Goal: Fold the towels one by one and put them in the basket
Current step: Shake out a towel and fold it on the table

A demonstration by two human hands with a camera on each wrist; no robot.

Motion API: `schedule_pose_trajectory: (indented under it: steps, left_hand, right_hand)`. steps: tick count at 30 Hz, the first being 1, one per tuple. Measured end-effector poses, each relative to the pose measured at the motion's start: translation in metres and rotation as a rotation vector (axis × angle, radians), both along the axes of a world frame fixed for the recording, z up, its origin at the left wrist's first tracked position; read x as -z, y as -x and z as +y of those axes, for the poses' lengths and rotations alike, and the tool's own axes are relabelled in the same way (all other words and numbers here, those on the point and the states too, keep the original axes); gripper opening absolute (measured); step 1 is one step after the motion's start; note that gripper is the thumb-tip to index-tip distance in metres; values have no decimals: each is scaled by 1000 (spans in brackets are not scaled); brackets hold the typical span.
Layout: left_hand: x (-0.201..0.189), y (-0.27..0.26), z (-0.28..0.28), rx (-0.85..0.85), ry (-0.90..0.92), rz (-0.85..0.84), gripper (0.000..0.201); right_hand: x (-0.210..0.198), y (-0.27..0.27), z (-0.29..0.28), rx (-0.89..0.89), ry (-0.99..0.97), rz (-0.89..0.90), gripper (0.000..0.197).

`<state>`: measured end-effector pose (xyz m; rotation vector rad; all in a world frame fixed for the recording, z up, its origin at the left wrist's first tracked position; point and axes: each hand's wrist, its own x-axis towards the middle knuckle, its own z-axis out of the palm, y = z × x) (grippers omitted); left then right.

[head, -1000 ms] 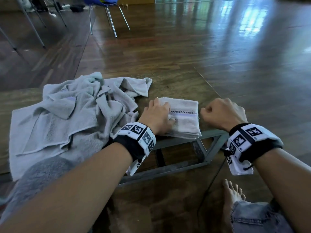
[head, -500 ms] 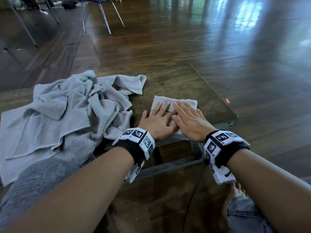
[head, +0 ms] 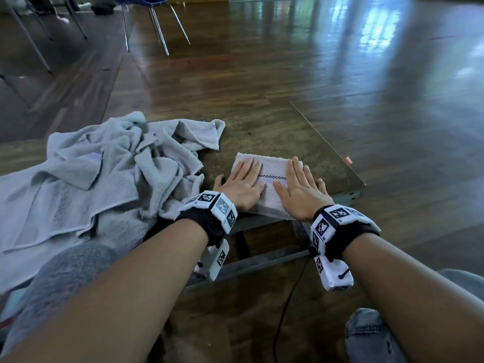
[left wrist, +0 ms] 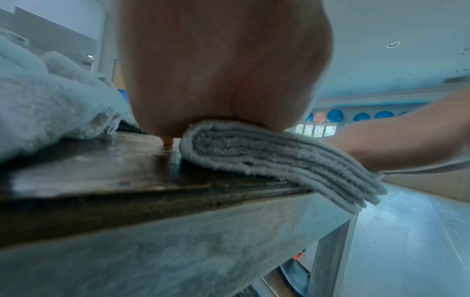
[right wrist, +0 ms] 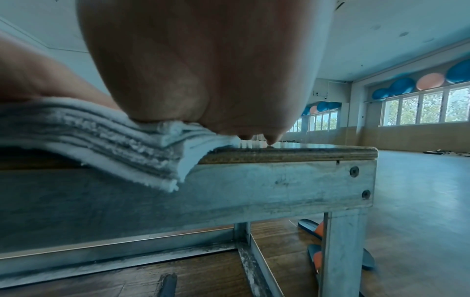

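Since half a second ago both palms have slid apart across the folded towel (head: 269, 171), from side by side at its centre to its two ends. At far left a heap of unfolded grey towels (head: 110, 174) lies on the table (head: 267, 132), just beside the folded one. Next, the left hand (head: 242, 183) presses flat with straight fingers on the folded towel's left half, its thumb reaching the tabletop; the right hand (head: 301, 191) presses likewise on the right half, neither hand grasping anything. The folded towel sits at the table's near edge, and both wrist views show its stacked layers drooping over that edge. Risk, as a judgement: further smoothing toward the person could drag the stack off the edge and undo the folds. Bare tabletop lies beyond and to the right, up to the far right edge. No basket is in view.
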<state>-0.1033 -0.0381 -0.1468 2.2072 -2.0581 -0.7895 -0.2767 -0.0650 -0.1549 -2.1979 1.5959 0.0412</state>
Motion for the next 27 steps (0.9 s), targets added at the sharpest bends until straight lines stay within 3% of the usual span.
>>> schedule_pose_trajectory:
  steps: [11, 15, 23, 27]
  left_hand:
    - [7, -5, -11, -77, 41, -21, 72]
    - [6, -3, -13, -136, 25, 26, 65]
    - [-15, 13, -8, -449, 81, 132, 76]
    - [-28, 4, -8, -467, 168, 143, 60]
  right_hand:
    - [-7, -1, -1, -1, -61, 12, 72]
    - [-6, 1, -3, -17, -65, 4, 72]
    - [-4, 1, -7, -45, -22, 1, 70]
    - [-7, 3, -14, -76, -4, -1, 69]
